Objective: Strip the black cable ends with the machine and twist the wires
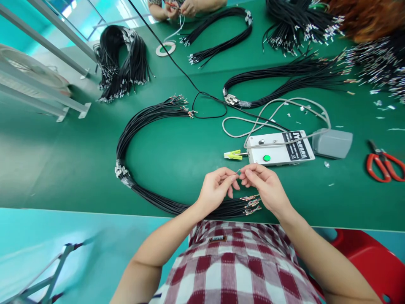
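Note:
My left hand (218, 185) and my right hand (262, 183) meet above the green table, fingertips pinched together around a tiny wire end (238, 172). Which cable the wire belongs to is hidden by the fingers. Beneath and beside the hands lies a curved bundle of black cables (152, 196), its stripped coloured ends (252, 204) just below my right hand. Just beyond the fingers sits a white box (278, 148) with a green button and a yellow clip (233, 155) on its left side.
Red-handled pliers (384, 162) lie at the right, past a grey block (332, 142). More black cable bundles (122, 63) lie farther back on the green table (177, 152). Another person's hands (180, 8) hold a white cord at the far edge. A red stool (370, 261) stands below right.

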`<state>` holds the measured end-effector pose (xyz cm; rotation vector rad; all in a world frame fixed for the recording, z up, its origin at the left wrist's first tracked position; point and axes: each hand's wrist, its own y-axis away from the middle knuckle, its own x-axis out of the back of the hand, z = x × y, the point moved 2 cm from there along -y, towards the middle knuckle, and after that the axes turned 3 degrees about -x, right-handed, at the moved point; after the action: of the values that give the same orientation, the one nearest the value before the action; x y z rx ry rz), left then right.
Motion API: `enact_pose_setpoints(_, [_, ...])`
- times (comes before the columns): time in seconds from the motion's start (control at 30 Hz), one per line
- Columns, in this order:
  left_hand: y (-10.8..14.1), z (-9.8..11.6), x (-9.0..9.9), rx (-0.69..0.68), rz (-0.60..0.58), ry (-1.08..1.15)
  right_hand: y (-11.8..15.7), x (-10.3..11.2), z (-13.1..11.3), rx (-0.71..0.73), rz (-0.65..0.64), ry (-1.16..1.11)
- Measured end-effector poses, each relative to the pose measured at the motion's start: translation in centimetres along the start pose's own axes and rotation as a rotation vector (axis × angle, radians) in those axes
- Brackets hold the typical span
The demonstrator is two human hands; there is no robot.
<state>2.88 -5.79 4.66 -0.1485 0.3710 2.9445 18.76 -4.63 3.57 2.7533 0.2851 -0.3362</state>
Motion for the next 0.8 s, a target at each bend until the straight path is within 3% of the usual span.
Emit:
enact_pose_setpoints(0.4, [0.3,-0.1,-0.2,0.011,-0.019,-0.01,-0.5,-1.4,-0.8,-0.091,0.046,-0.163])
enact_pose_setpoints(0.67, [0.3,-0.4,0.0,0.007,0.033,0.043,0.1,-1.3,0.8,-0.202,-0.001,-0.212])
enact_pose_setpoints(0.8, [0.3,-0.5,-0.1,0.01,0.026,0.064,0.3,-0.9,0.8,-0.182,-0.005,-0.226])
